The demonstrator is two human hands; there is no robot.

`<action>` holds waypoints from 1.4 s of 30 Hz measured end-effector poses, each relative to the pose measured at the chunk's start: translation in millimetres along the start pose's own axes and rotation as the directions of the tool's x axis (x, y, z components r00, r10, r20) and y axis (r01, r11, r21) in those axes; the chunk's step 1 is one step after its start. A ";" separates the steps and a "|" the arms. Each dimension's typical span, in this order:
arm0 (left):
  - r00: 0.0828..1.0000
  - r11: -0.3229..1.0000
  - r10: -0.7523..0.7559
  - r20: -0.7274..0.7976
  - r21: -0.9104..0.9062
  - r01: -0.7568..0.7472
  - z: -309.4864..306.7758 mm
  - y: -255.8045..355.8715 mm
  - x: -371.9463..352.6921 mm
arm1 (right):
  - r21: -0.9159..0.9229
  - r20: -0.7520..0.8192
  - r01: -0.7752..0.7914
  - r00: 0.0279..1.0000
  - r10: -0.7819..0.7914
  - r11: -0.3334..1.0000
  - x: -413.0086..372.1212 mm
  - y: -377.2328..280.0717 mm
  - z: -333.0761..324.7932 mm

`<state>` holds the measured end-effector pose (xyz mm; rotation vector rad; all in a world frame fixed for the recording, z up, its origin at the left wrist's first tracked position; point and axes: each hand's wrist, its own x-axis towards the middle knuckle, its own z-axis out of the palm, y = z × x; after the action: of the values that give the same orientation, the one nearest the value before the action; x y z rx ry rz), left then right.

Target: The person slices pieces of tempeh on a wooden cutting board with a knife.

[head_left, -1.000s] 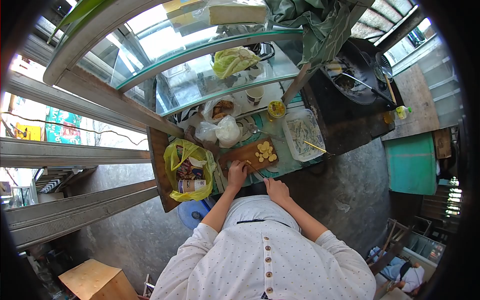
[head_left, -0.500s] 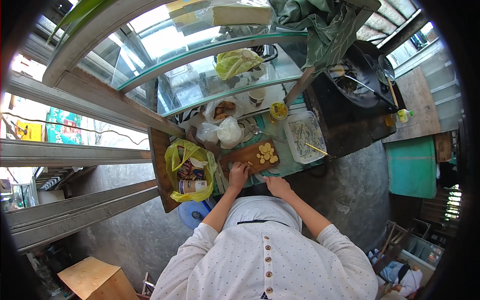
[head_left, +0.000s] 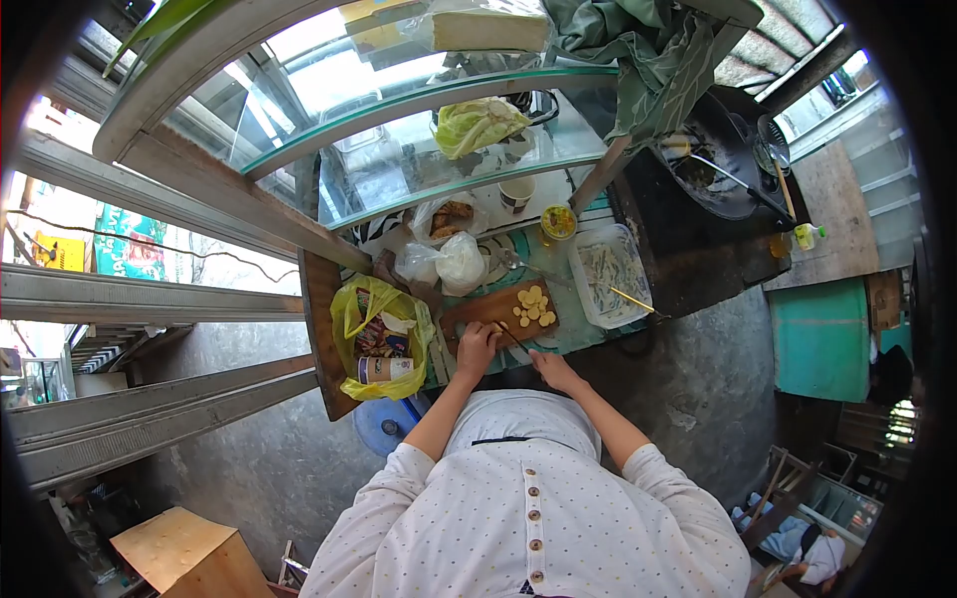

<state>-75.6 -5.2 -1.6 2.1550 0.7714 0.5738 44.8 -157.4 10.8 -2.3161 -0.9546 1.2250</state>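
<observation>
Wooden cutting board (head_left: pixel 488 307) lies on the table (head_left: pixel 583 334) in front of the person, and both hands work at its near edge. The left hand (head_left: pixel 477 345) rests on the board's near end with its fingers curled down. Whatever lies beneath them is hidden, so I cannot tell whether they grip anything. The right hand (head_left: pixel 553 371) sits just off the board's near right corner, its fingers wrapped around the handle of a knife (head_left: pixel 514 339). The thin blade slants up and left across the board toward the left hand, and its tip is close to those fingers.

Yellow round slices (head_left: pixel 530 306) lie heaped on the far right part of the board, apart from both hands. Just left of the board, a yellow plastic bag (head_left: pixel 351 317) stands open with packets and a tin inside. Beyond the board sits a knotted white plastic bag (head_left: pixel 459 261). To the right of the board is a clear rectangular tub (head_left: pixel 638 261) with pale strips inside and a pair of chopsticks (head_left: pixel 630 296) across its near corner. A small cup with yellow contents (head_left: pixel 557 221) stands just behind the tub. Farther right, a dark wok (head_left: pixel 710 164) rests on a black surface. A glass shelf (head_left: pixel 419 194) above the table carries a green cabbage (head_left: pixel 477 124).
</observation>
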 end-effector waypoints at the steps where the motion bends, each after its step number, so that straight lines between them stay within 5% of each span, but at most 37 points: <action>1: 1.000 1.000 -0.003 0.001 0.005 0.003 0.3 0.3 0.9 | 0.097 0.037 0.011 0.999 -0.015 0.995 3.1 5.2 0.9; 4: 1.000 1.000 0.007 0.002 0.015 -0.007 0.9 -1.0 0.2 | 0.179 0.135 -0.095 0.988 0.071 0.979 -0.2 6.6 -1.4; 8: 1.000 1.000 -0.005 -0.002 -0.008 0.005 0.1 -0.5 0.7 | 0.182 0.038 -0.058 0.998 0.052 0.982 -6.9 17.0 4.8; 10: 1.000 1.000 0.004 0.006 -0.013 -0.004 -0.2 -1.3 0.2 | 0.435 0.180 -0.278 0.959 0.220 0.856 -13.6 16.9 2.2; 17: 0.999 0.998 0.053 -0.003 0.034 -0.053 0.1 -0.8 -1.4 | 0.648 0.380 -0.467 0.883 0.275 0.602 -11.7 22.6 -2.0; 19: 0.999 0.998 0.049 -0.003 0.040 -0.049 -0.4 -0.2 -2.2 | 0.396 0.069 -0.297 0.953 0.294 0.869 -24.0 6.3 -14.1; 23: 1.000 0.999 0.029 -0.006 0.036 -0.028 -0.9 0.3 -3.1 | 0.354 -0.104 -0.097 0.984 0.143 0.930 -23.0 17.3 -0.7; 26: 1.000 1.000 0.002 -0.026 0.013 -0.002 -0.2 -1.0 -3.2 | 0.150 -0.284 0.027 0.959 0.017 0.988 -23.2 9.4 4.4; 28: 1.000 1.000 -0.005 -0.027 0.001 0.005 -0.2 -1.9 -2.6 | 0.526 -0.015 -0.171 0.977 0.211 0.833 -26.7 -2.9 -1.1; 32: 0.999 1.000 -0.025 -0.038 -0.018 0.025 -0.8 -3.1 -2.4 | 0.643 0.166 -0.322 0.944 0.284 0.695 -17.3 2.2 1.9; 34: 0.999 1.000 -0.011 -0.049 0.000 0.011 -1.7 -1.6 -1.2 | 0.702 0.482 -0.554 0.832 0.274 0.448 -15.1 0.6 -10.0; 37: 0.998 1.000 0.000 -0.065 0.018 0.001 -2.1 1.1 -0.1 | 0.666 0.659 -0.671 0.734 0.165 0.325 -17.4 -3.3 -28.9; 41: 0.997 1.000 0.003 -0.075 0.019 -0.002 -4.9 6.3 2.5 | 0.734 0.590 -0.603 0.794 0.148 0.313 -21.1 -4.1 -27.1; 42: 0.997 1.000 0.002 -0.076 0.019 0.000 -3.9 4.9 2.3 | 0.726 0.477 -0.510 0.857 0.197 0.461 -21.2 -5.4 -24.9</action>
<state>-74.7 -4.2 5.0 2.1613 0.8202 0.6548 54.7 -168.4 40.5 -1.5306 0.1679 1.7664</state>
